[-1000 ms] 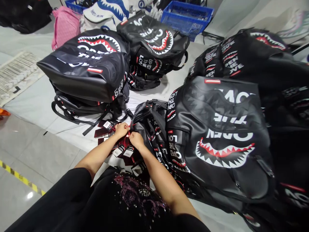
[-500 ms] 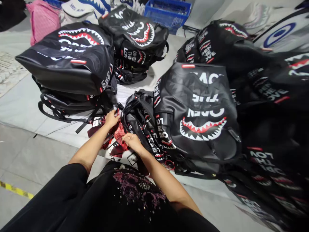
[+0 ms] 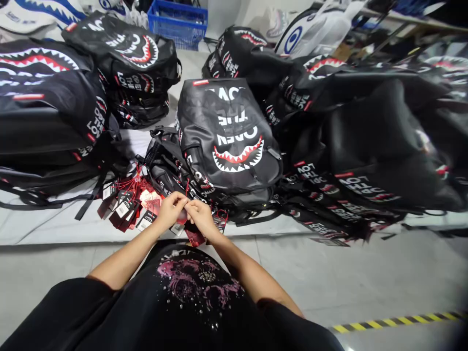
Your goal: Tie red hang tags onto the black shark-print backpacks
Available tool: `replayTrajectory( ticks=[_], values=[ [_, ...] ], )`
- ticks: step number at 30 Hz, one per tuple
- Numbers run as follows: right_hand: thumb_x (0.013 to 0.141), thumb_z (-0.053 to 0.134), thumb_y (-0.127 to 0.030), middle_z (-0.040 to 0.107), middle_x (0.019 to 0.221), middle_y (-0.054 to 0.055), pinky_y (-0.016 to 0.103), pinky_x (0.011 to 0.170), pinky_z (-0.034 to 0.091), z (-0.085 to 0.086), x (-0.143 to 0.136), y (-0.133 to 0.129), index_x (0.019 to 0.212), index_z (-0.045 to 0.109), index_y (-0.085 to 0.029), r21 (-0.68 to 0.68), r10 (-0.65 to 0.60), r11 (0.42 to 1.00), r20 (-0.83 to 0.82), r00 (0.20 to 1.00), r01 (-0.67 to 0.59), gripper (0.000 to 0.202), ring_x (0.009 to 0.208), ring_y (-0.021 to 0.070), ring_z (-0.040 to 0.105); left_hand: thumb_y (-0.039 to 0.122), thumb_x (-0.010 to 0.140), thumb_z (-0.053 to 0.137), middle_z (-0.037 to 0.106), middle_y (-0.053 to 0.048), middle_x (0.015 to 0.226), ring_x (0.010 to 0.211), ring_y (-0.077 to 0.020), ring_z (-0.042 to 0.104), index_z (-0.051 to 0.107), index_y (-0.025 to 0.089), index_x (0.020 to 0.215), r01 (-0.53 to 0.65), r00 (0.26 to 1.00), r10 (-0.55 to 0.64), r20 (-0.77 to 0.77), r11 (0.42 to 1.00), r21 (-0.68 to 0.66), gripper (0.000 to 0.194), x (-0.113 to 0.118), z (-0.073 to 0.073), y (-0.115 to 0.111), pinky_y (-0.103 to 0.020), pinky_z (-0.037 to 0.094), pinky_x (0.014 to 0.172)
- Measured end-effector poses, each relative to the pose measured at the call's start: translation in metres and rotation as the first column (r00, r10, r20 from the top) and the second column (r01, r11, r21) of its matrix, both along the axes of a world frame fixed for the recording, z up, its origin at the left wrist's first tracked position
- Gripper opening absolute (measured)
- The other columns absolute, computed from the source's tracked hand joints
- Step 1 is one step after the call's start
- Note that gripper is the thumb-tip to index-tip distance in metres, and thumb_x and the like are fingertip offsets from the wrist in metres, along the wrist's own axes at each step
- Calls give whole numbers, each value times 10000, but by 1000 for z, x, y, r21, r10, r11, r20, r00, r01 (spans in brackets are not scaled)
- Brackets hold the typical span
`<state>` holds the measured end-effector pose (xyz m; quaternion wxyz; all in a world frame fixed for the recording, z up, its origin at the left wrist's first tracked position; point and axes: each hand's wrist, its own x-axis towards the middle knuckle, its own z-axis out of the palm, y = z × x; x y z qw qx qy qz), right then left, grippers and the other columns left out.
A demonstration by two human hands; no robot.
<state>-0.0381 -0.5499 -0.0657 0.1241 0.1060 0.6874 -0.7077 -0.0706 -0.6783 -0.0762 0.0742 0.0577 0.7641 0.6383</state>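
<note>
My left hand (image 3: 173, 208) and my right hand (image 3: 199, 214) meet at their fingertips, both pinched on the thin red cord of a tag. Below my right hand hangs a dark red tag (image 3: 195, 237). Left of my hands, a heap of red and black tags (image 3: 124, 208) with red cords lies on the white table cover (image 3: 54, 234). Just beyond my hands, a black backpack (image 3: 234, 131) with white lettering and a shark mouth lies flat on other bags.
More black backpacks are piled at the left (image 3: 47, 122), the back left (image 3: 127, 63) and the right (image 3: 373, 136). A blue crate (image 3: 178, 24) stands at the back. Yellow-black tape (image 3: 395, 321) marks the floor at lower right.
The view has swung to the right. My hands have moved from apart over the tag heap to touching each other, right of the heap, with a tag's cord between them.
</note>
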Motion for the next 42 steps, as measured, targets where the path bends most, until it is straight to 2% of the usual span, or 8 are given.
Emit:
replayTrajectory(
  ticks=[4, 7, 12, 15, 24, 31, 38, 42],
  values=[
    [854, 521, -391, 587, 589, -26, 213, 501, 399, 19, 26, 41, 964, 620, -177, 277, -50, 955, -201, 978, 106, 260, 483, 100, 508, 389, 888, 510, 667, -9, 746, 692, -124, 633, 539, 179, 877, -31, 999, 33, -14, 989, 146, 213, 9, 18, 19, -252, 512, 693],
    [907, 460, -347, 644, 687, 11, 236, 612, 429, 30, 35, 71, 1183, 572, -164, 605, -54, 735, -398, 916, 306, 349, 597, 132, 582, 384, 893, 502, 647, 7, 699, 622, -106, 600, 581, 173, 905, 9, 999, -6, -52, 999, 54, 226, 14, 26, 26, -222, 487, 637],
    [916, 432, -268, 703, 848, 65, 241, 618, 413, 48, 26, 94, 1242, 558, -184, 898, 279, 388, -330, 902, 208, 360, 677, 168, 637, 324, 894, 483, 662, 17, 702, 599, -98, 582, 669, 182, 940, 101, 988, -126, -90, 966, -239, 238, 13, 28, 28, -202, 440, 621],
    [899, 428, -219, 703, 836, 45, 241, 641, 431, 54, 21, 102, 1116, 601, -197, 894, 340, 415, -324, 883, 168, 279, 702, 169, 648, 273, 891, 467, 669, 16, 698, 632, -107, 597, 687, 184, 911, 159, 973, -203, -107, 932, -325, 238, 7, 31, 26, -205, 428, 652],
    [925, 393, -218, 693, 1010, 82, 295, 786, 520, 30, 33, 112, 1144, 545, -177, 602, 99, 757, -491, 866, 255, 270, 826, 157, 676, 212, 882, 456, 677, 9, 735, 669, -93, 581, 699, 167, 919, 311, 908, -399, -129, 847, -430, 250, 1, 46, 34, -183, 397, 669],
    [937, 401, -244, 686, 1074, 99, 312, 878, 493, 37, 29, 106, 1084, 619, -171, 736, 194, 614, -490, 850, 285, 273, 981, 194, 651, 225, 898, 392, 652, 13, 720, 676, -78, 569, 684, 145, 933, 350, 872, -464, -156, 814, -464, 304, -6, 63, 45, -184, 383, 700],
    [926, 406, -233, 711, 836, 72, 267, 638, 482, 74, 37, 87, 948, 637, -190, 986, 293, 159, 0, 956, -49, 236, 762, 194, 677, 362, 886, 403, 702, -3, 831, 756, -145, 631, 681, 200, 887, 447, 821, -562, -101, 742, -499, 322, -9, 62, 47, -221, 445, 708],
    [820, 518, -225, 720, 861, 42, 271, 596, 481, 87, 27, 105, 904, 647, -224, 949, 312, 208, 167, 935, -238, 153, 825, 217, 682, 513, 830, 442, 718, 11, 914, 746, -181, 660, 674, 264, 957, 438, 816, -578, -17, 638, -633, 364, -37, 45, 50, -250, 480, 646]
  ],
)
